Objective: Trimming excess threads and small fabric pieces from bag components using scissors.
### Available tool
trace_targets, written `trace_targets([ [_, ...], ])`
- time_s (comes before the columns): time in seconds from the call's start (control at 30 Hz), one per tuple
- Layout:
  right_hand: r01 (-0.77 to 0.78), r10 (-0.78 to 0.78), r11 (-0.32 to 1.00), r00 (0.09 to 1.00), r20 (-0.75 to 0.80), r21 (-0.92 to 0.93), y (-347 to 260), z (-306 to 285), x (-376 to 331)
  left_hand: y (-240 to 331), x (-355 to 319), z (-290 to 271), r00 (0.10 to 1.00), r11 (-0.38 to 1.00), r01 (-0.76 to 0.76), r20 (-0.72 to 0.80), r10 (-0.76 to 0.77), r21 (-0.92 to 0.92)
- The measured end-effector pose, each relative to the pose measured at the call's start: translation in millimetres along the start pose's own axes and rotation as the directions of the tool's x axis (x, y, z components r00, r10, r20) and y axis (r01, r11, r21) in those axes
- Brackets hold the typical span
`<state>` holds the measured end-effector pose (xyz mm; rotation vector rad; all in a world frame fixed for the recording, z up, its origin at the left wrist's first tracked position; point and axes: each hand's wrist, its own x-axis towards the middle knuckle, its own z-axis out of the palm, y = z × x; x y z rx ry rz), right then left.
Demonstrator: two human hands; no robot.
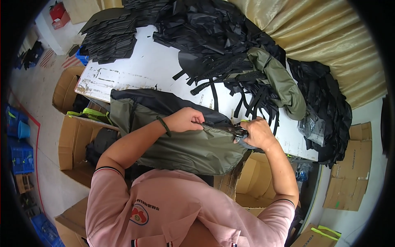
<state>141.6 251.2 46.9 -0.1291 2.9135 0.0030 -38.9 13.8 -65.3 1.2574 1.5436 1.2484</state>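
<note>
A large olive-green fabric piece with a black layer (189, 150) hangs over the near edge of the white table, in front of my body. My left hand (185, 120) pinches the dark strip along its upper edge, fingertips pressed together. To the right, my right hand (258, 134) is closed at the other end of this strip. At its fingers is a dark, shiny piece (238, 131) whose kind I cannot make out, with a bit of grey below it. The strip runs stretched between both hands.
Black fabric parts and straps (205, 31) heap on the white table (144, 55), beside stacked black panels (111, 35). Another olive piece (279, 78) lies right. Open cardboard boxes (70, 142) stand below, left and right. A gold curtain (321, 35) hangs behind.
</note>
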Motion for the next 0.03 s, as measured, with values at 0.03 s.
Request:
trace_targets([
  [0.03, 0.009, -0.009, 1.0, 1.0, -0.002, -0.003, -2.9, -4.4, 0.2, -3.1, 0.8, 0.8, 1.0, 1.0, -0.024, -0.003, 0.024, -0.007],
])
